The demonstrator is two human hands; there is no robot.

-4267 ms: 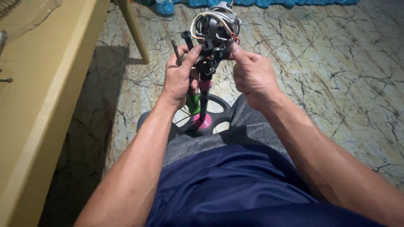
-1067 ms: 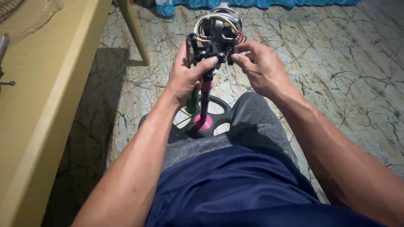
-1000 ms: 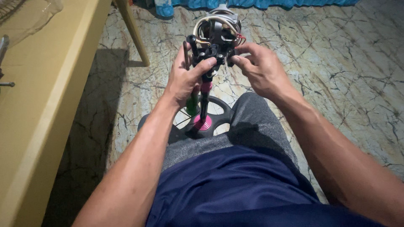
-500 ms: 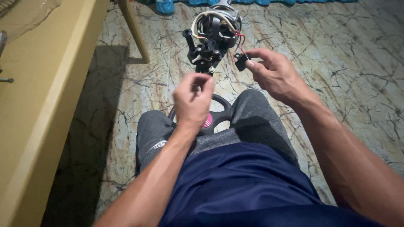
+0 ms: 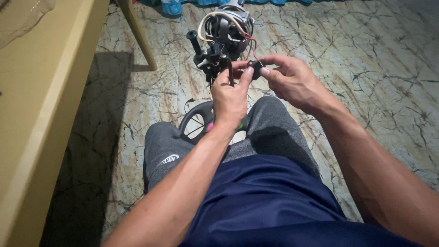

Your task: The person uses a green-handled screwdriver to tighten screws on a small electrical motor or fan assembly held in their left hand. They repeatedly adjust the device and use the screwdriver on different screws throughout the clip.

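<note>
A small black part (image 5: 255,71) on thin red wires (image 5: 251,47) is pinched between the thumb and fingers of the right hand (image 5: 292,82), just beside a dark motor assembly (image 5: 222,39) with coiled pale cable and a grey housing, held upright above the person's knees. The left hand (image 5: 231,93) is closed with its fingertips on the lower, black part of that assembly, and its fingers touch the small part as well, so the two hands are met at the same spot. Below the left hand a black round base (image 5: 197,120) with a pink and green patch is seen between the grey trouser legs (image 5: 162,148). A marbled stone floor (image 5: 356,59) lies beneath. A yellowish desk (image 5: 43,114) is seen at the left, its slanted leg (image 5: 137,34) near the assembly. No legible label is seen on the assembly.
</note>
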